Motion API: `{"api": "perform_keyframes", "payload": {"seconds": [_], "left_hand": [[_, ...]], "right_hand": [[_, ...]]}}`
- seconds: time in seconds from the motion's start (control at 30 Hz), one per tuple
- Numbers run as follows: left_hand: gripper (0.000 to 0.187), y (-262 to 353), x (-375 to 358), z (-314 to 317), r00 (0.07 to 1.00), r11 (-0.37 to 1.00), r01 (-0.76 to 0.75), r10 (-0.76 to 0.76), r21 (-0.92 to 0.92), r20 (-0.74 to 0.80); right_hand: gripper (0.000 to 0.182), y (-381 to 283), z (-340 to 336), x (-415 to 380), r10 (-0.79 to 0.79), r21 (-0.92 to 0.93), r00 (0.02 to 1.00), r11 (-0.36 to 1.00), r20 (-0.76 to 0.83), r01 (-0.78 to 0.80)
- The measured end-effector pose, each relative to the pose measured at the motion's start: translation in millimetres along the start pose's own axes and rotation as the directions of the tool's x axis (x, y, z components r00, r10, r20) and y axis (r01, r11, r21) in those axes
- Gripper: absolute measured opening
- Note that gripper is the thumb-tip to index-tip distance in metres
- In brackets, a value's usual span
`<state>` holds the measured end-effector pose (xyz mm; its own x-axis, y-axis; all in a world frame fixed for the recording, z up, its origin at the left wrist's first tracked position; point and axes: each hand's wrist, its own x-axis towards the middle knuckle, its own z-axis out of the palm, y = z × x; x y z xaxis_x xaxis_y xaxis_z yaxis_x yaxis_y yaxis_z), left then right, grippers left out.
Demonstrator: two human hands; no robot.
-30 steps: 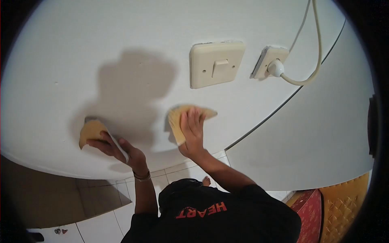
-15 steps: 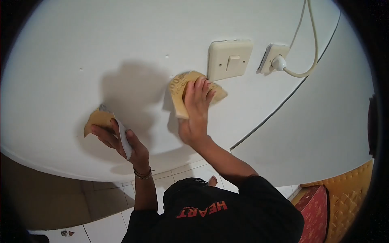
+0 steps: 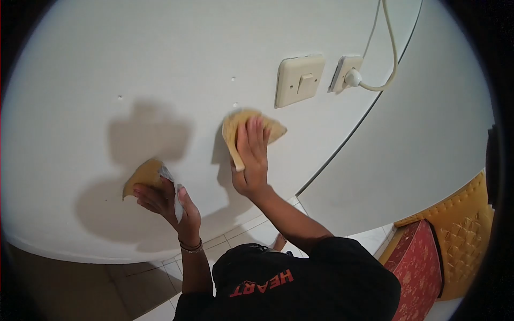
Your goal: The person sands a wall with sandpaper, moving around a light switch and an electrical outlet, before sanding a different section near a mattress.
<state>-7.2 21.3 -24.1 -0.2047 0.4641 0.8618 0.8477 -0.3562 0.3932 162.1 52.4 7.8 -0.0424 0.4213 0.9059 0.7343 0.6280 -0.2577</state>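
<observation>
A tan sheet (image 3: 231, 134) sits just off the centre of the view toward 12 o'clock, against or very close to the white wall (image 3: 176, 48); its lower left edge curls outward. The right hand (image 3: 251, 152) covers its middle, fingers nearly straight and close together over the sheet; the thumb cannot be made out. At 9 o'clock, a second sheet (image 3: 144, 174), tan with a pale grey reverse, is in the left hand (image 3: 171, 206): its folded edge passes between thumb and forefinger, while the other fingers lie slightly bent across the tan face. Whether this sheet touches the wall is unclear. Thin bracelets (image 3: 191, 247) circle the left wrist. Small pale marks dot the wall, two near 11 to 12 o'clock and one at 10. A cream light switch (image 3: 300, 81) is at 1 o'clock, and between 1 and 2 a socket (image 3: 337, 80) holds a white plug (image 3: 353, 77) with a looping cable (image 3: 394, 64). A grey panel (image 3: 396, 155) spans 3 o'clock. Toward 4 o'clock stand gold padded upholstery (image 3: 466, 241) and a red patterned piece (image 3: 417, 267). The black shirt (image 3: 321, 289) fills 6 o'clock, above pale floor tiles (image 3: 257, 232).
</observation>
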Motion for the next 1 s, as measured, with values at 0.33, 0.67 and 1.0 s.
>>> {"api": "perform_keyframes", "payload": {"seconds": [0.33, 0.67, 1.0], "left_hand": [[0.051, 5, -5, 8, 0.997, 0.995, -0.050, 0.054, 0.086, -0.047], [0.046, 55, 11, 29, 0.991, 0.974, 0.012, 0.019, 0.227, -0.134], [0.050, 141, 12, 22, 0.995, 0.956, 0.095, -0.082, 0.277, -0.058]], "right_hand": [[0.058, 68, -32, 3, 0.270, 0.066, 0.917, 0.963, -0.293, -0.262], [0.053, 135, -52, -79, 0.430, -0.020, 0.897, 0.901, -0.104, -0.434], [0.057, 131, -122, -7, 0.292, -0.029, 0.938, 0.953, -0.185, -0.302]]}}
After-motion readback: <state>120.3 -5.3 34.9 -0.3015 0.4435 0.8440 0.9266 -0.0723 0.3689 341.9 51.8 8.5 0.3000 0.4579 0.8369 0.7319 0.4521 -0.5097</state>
